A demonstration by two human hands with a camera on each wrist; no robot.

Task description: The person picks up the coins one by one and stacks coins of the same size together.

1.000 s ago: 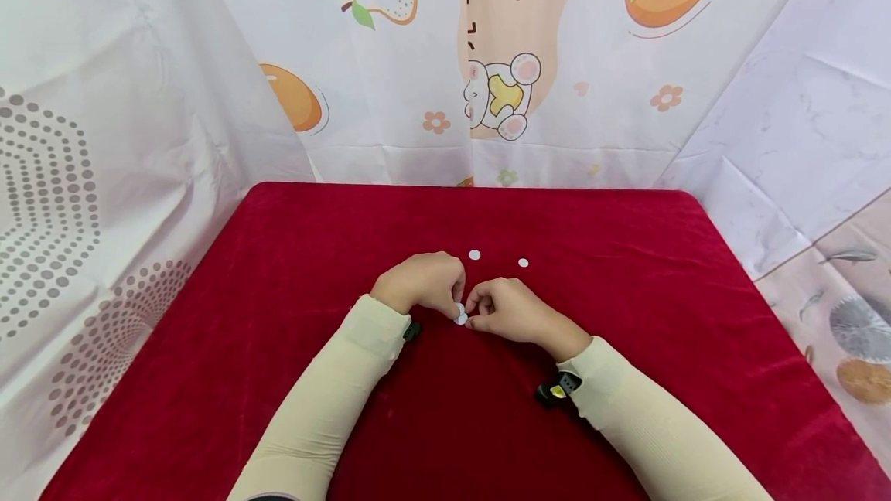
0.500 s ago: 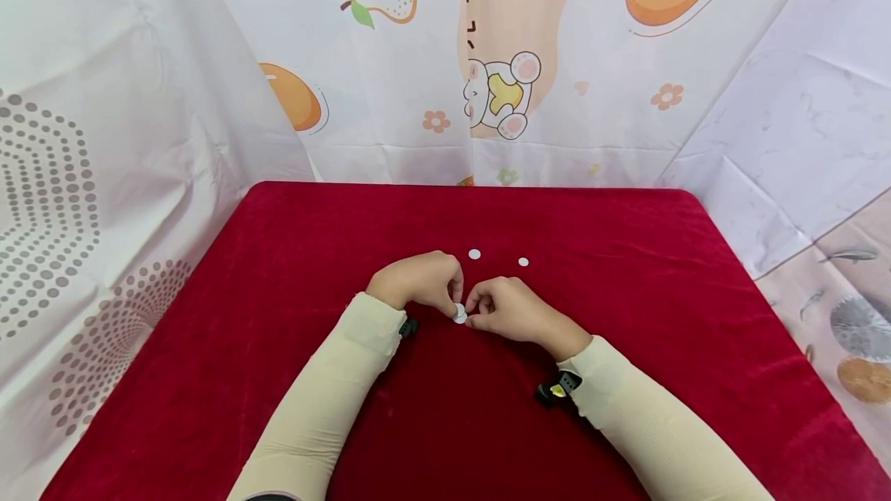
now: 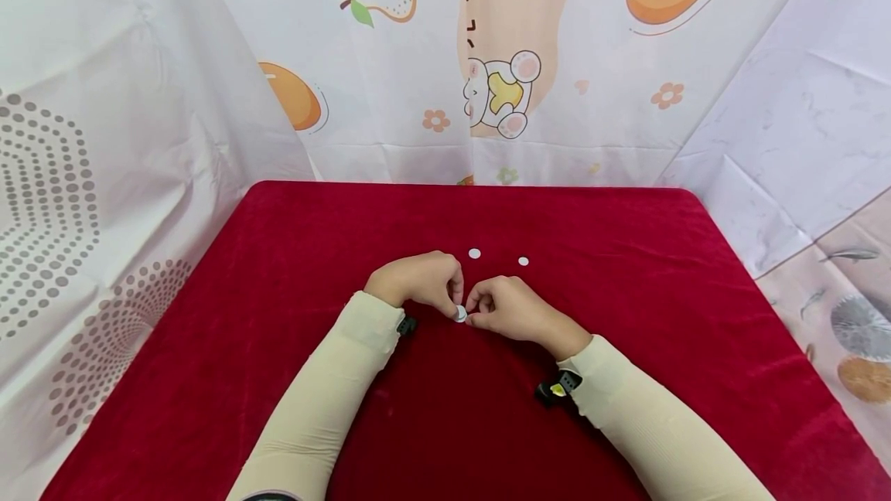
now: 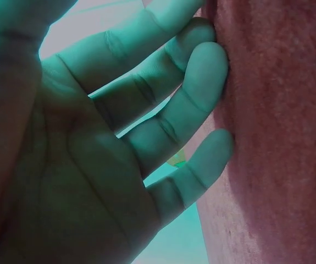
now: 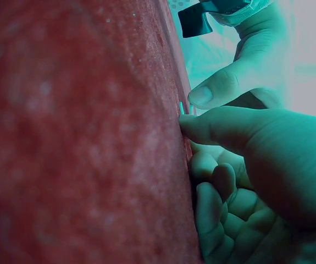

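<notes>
Mid-table, two small white discs (image 3: 461, 315) lie almost one over the other between my fingertips. My left hand (image 3: 421, 280) pinches the upper disc from the left, thumb at its edge. From the right, my right hand (image 3: 520, 311) holds the lower disc at its rim between thumb and index finger. Seen edge-on in the right wrist view, the discs (image 5: 182, 108) show as thin pale lines by both thumbs, with a slight gap between them. In the left wrist view, the left hand's outer fingers (image 4: 206, 74) reach to the cloth; the discs are hidden there.
Two more white discs lie apart beyond the hands, a left one (image 3: 475, 253) and a right one (image 3: 524, 261). Red velvet cloth (image 3: 334, 230) covers the table. Printed white curtains (image 3: 390, 83) hang behind it and along the sides.
The upper disc has shifted slightly toward me, so the two discs overlap far more. My left wrist has moved slightly left; the right hand has stayed almost still.
</notes>
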